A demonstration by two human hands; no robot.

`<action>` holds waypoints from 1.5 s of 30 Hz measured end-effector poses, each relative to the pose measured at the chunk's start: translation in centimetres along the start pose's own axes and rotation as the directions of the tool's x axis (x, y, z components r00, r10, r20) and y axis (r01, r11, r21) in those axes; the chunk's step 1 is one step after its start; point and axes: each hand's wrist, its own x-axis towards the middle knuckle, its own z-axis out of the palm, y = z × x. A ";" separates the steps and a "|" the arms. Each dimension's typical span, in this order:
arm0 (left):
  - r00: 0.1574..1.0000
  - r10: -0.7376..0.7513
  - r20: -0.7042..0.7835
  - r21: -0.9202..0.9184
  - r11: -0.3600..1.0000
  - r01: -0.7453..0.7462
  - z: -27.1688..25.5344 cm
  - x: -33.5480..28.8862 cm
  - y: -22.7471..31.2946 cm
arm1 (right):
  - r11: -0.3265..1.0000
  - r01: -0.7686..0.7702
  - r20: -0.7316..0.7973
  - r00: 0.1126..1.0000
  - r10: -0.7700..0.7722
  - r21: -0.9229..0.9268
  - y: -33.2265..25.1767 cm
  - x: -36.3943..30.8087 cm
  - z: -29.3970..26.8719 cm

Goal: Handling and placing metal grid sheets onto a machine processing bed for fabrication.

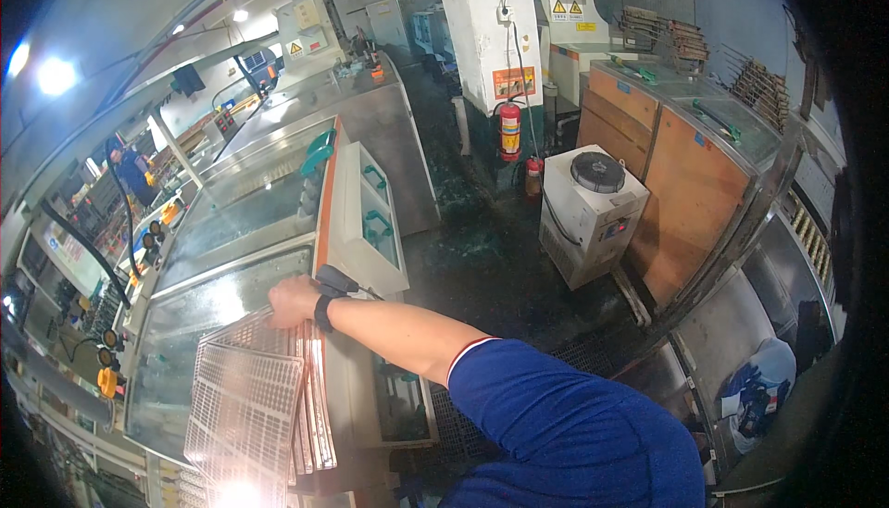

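Note:
My right hand (294,301), with a black band at the wrist, reaches across to the left. Its fingers close over the upper edge of a stack of thin copper-coloured panels (248,401), which look like circuit board panels with a grid pattern. Several panel edges show along the stack's right side, slightly fanned. The stack leans over the glass-topped machine (157,388), and a bright glare covers its lower end. A dark handle-like object (336,279) lies just beyond my wrist. My left hand is out of the picture.
White machine side panels with green handles (375,228) stand beyond my arm. A white chiller-like box with a round fan (593,216) stands on the floor, near a red fire extinguisher (510,130). An orange-brown cabinet (681,170) is at right. Another person (134,175) is far left.

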 end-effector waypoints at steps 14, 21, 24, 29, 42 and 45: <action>0.992 0.119 -0.040 0.037 0.992 -0.118 -1.3 0.4 0.1 | 1.000 0.005 -0.016 1.000 -0.006 -0.030 0.2 0.7 0.5; 0.991 0.085 -0.099 -0.019 0.996 -0.087 -2.8 0.5 -0.1 | 1.000 -0.011 0.000 1.000 0.011 0.019 0.3 0.1 0.2; 1.000 0.003 -0.006 -0.125 0.992 -0.004 -5.1 1.1 0.3 | 1.000 -0.017 -0.007 1.000 0.017 0.026 0.1 0.0 0.2; 0.964 0.263 0.038 0.682 0.698 -0.218 -0.9 -2.4 0.0 | 0.994 0.030 0.049 0.998 -0.035 0.103 -0.4 0.1 0.9; 0.928 0.290 -0.234 0.281 0.934 -0.221 2.1 -0.7 -0.5 | 0.998 0.051 0.038 0.998 -0.053 0.042 1.4 2.2 1.3; 0.941 0.272 -0.203 0.235 0.946 -0.223 2.2 -1.0 -0.7 | 0.997 0.071 0.029 0.997 -0.072 0.020 1.6 2.5 1.7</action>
